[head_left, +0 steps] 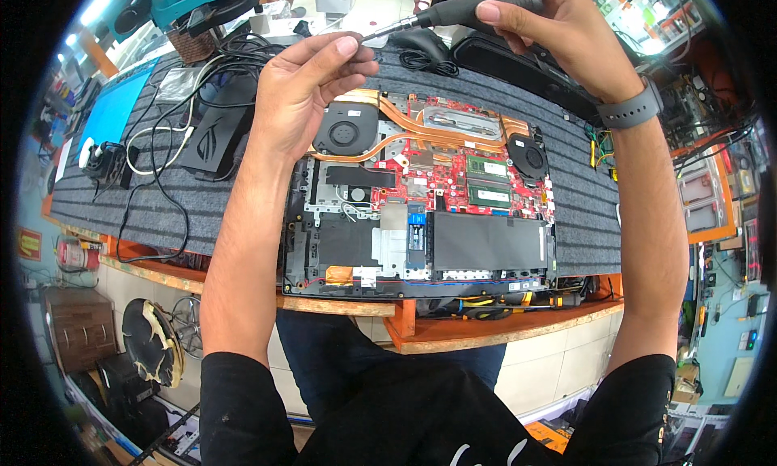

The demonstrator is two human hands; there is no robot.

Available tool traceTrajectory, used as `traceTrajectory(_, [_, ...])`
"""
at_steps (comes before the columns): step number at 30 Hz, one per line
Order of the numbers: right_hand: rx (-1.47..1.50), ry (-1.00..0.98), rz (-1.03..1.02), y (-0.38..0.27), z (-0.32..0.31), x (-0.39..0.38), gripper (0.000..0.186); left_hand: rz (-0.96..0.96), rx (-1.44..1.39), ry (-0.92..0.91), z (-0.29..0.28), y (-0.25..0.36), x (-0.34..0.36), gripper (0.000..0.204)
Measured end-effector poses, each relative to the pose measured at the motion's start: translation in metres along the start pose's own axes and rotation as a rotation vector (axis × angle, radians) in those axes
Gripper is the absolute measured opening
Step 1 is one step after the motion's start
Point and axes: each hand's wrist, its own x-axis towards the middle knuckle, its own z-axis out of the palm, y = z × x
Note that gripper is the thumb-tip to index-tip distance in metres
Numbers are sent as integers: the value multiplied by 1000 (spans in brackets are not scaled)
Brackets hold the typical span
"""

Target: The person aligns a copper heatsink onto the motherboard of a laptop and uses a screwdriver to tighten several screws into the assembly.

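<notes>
Screwdriver up beyond the far edge of the opened laptop, my right grip pinching its handle, my left grip its tip; a slipping pinch could drop it onto the red motherboard

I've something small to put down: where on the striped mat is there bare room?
The striped mat is bare right of the open laptop, toward the front, and on the left between the black box and the bench's front edge. The back is crowded with cables, a mouse and a long black bar.
</notes>
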Motion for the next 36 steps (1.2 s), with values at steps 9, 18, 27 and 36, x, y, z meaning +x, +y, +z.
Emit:
traceTrajectory(9, [-39, 34, -103, 0, 7, -3, 25, -75, 76, 48, 6, -2, -3, 25])
traceTrajectory(18, [-19, 85, 95, 7, 8, -9, 24, 0, 8, 32, 4, -8, -2, 25])
traceTrajectory(27, [-225, 16, -145, 1, -2, -12, 27, -87, 130, 8, 8, -4, -4, 23])
traceTrajectory(36, [-202, -71, 205, -8, -13, -13, 28, 66, 398, 46, 25, -4, -10, 20])
